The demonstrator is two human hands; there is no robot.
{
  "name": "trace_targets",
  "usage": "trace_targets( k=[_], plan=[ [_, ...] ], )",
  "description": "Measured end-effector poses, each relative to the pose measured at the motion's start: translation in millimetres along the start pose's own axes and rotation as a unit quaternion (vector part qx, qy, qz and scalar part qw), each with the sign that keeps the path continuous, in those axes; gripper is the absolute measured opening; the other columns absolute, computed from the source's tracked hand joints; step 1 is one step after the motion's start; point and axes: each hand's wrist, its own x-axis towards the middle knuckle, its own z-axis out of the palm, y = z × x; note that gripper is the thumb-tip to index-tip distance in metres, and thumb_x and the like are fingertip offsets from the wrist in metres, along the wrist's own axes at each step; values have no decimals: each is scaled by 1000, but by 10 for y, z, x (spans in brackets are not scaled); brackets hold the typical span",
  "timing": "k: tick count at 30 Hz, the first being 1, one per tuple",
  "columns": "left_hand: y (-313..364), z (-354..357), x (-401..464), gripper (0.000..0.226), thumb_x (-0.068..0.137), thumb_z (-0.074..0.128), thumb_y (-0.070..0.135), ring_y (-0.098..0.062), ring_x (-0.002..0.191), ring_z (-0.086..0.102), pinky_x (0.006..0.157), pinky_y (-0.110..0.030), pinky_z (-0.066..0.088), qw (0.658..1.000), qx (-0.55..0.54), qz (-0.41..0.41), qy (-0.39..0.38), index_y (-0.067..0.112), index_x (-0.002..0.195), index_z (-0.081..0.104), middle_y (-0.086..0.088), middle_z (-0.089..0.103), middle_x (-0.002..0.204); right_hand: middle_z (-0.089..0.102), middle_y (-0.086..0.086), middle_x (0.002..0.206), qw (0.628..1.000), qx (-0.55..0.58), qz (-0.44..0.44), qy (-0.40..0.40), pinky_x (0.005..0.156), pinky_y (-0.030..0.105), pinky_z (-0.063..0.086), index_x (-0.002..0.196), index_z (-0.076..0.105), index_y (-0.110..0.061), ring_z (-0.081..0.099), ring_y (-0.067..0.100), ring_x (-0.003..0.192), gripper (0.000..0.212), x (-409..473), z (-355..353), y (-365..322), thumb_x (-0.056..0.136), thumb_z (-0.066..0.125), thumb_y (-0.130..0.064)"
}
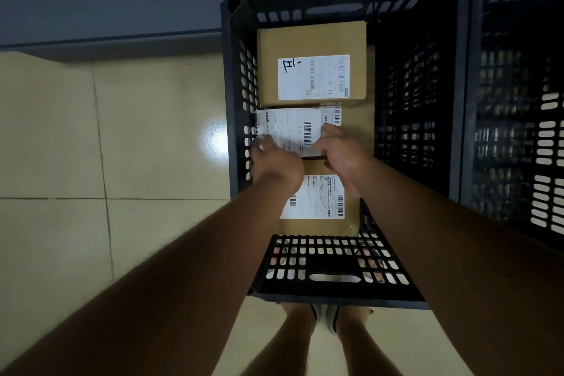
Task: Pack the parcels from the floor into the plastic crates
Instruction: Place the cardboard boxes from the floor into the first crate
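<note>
Both hands reach down into the black plastic crate [235, 101] and meet on the small white-labelled parcel [290, 130] in its middle. My left hand [274, 162] has its fingers curled over the parcel's left end, hard against the crate's slotted wall; my right hand [341, 152] clasps the right end, thumb lying on the label's edge. So both grip it, one at each short end, though the fingertips are hidden under the parcel and how deep the hold goes is hard to say.

It sits between the larger brown box [311, 40] at the far end and another labelled box [317, 223] at the near end, apparently lying on cardboard beneath.

Judging by its small, flat, squared shape, it should be light and fairly stiff, probably thin card wrapped in a shipping label. That label looks smooth and may slip, so the ends or bare edges are the better hold, not the flat top. Little room is left on the wall side for fingers. A second crate [518, 131] stands just beside, on the right.
</note>
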Motion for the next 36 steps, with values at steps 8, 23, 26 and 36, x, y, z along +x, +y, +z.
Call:
trace_targets(
  k=[8, 23, 26, 36],
  plan=[
    [103, -340, -471, 63, 103, 43, 19, -26, 131, 49, 74, -27, 48, 999, -32, 21, -28, 25, 162, 22, 2, 15, 166, 52, 0, 136, 995, -56, -13, 80, 63, 24, 43, 161, 13, -32, 47, 5, 74, 76, -534, -272, -208, 97, 53, -24],
    [1036, -1010, -2335, 59, 99, 52, 27, -4, 80, 57, 58, -23, 46, 986, 10, 161, -52, 27, 156, 36, 2, 39, 154, 45, 1, 151, 969, -142, -117, 166, 65, 22, 45, 156, 24, -34, 52, 10, 85, 66, -2618, -1194, -452, 98, 55, -39],
    [1153, -990, -2687, 59, 99, 54, 27, -7, 79, 60, 48, -18, 43, 979, 34, 190, -72, 28, 155, 37, 2, 41, 151, 47, 2, 149, 969, -114, -114, 186, 67, 26, 44, 155, 26, -35, 55, 16, 94, 66, -2908, -1374, -369, 97, 57, -41],
    [1479, -553, -3642, 60, 96, 57, 30, -26, 120, 59, 102, -47, 52, 946, 130, 268, -126, 26, 153, 39, 0, 47, 149, 53, 7, 143, 967, -8, -86, 241, 91, 42, 57, 151, 29, -37, 64, 30, 111, 73, -3862, -2046, 193, 86, 56, -56]
  ],
)
